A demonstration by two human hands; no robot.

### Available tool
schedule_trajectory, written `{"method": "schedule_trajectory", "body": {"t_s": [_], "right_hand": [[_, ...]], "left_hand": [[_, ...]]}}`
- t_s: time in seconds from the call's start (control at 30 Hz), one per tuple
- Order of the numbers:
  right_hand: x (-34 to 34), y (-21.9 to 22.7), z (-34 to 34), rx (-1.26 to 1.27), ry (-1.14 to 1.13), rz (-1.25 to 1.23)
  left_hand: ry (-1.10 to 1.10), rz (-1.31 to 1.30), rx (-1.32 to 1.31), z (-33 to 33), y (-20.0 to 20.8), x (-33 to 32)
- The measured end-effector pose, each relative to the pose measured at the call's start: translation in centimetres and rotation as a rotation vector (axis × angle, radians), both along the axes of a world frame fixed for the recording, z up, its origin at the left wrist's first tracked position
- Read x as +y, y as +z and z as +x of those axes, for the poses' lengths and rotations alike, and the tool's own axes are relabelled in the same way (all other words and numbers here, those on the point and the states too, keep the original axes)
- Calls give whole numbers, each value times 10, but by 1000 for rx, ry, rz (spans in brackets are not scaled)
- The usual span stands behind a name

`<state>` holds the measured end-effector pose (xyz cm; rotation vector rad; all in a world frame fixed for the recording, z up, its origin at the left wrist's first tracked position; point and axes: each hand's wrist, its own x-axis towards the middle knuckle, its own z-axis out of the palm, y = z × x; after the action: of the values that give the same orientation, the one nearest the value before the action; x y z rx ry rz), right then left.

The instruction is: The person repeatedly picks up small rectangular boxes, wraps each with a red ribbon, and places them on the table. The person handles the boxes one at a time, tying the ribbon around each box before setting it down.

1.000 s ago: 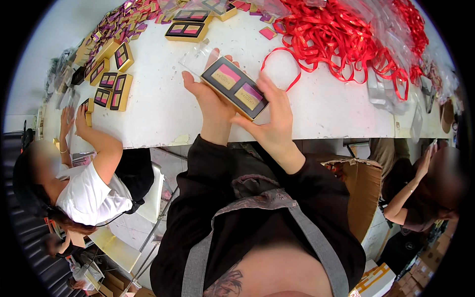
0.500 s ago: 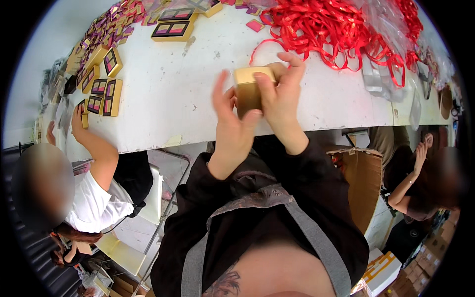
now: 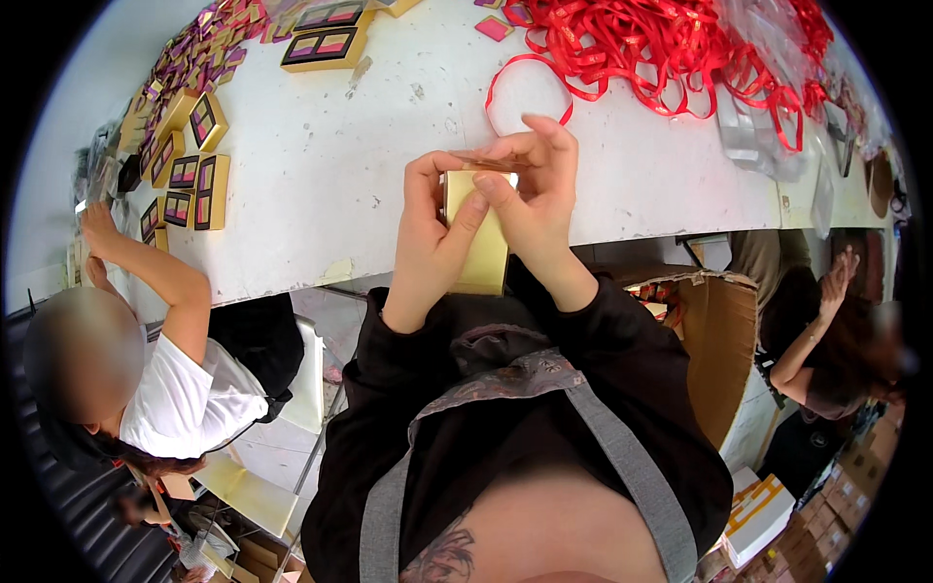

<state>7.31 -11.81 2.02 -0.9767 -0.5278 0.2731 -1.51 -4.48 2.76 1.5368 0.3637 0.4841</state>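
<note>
A gold box (image 3: 482, 260) is held between my two hands over the table's near edge, one long gold face turned up toward me. My left hand (image 3: 425, 231) grips its left side, thumb lying along the face and fingers curled behind the far end. My right hand (image 3: 540, 208) has its thumb pressed on the upper part of the box; its fingers bend around the far right corner, partly raised. What the fingertips do behind the far end is hidden. Just beyond my hands, a loop of red ribbon (image 3: 494, 95) lies on the white table (image 3: 340, 185).
A heap of red ribbons (image 3: 641, 44) covers the far right, beside clear plastic. Gold boxes with windowed colour panels (image 3: 212, 192) stand at left, more (image 3: 326, 49) farther back. Small purple and gold pieces (image 3: 199, 53) are piled far left. Co-workers sit either side; a cardboard carton (image 3: 719, 350) stands right.
The box has come nearer to me and now tilts its long gold face upward. My hands have drawn together around it. The co-worker's hand at left has moved away from the boxes.
</note>
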Motion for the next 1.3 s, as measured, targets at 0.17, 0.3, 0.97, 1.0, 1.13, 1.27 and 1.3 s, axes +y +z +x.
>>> {"method": "schedule_trajectory", "body": {"t_s": [0.17,0.3,0.97,1.0,1.13,1.27,1.3], "right_hand": [[-14,20,25,276,348,-260],[-22,26,26,57,354,-349],[-39,31,26,-982,315,-295],[-41,32,50,-1052,95,-474],[-48,16,110,-1458,-186,-923],[-27,54,77,-455,242,-805],[-21,55,73,-351,301,-727]], "left_hand": [[49,372,-27,-8,-9,-2],[108,289,-202,-5,-4,-6],[126,-472,62,-27,1,50],[207,-411,51,-28,0,50],[108,-537,-35,-26,-1,57],[183,-435,-60,-10,5,40],[199,-391,-72,-4,9,34]]}}
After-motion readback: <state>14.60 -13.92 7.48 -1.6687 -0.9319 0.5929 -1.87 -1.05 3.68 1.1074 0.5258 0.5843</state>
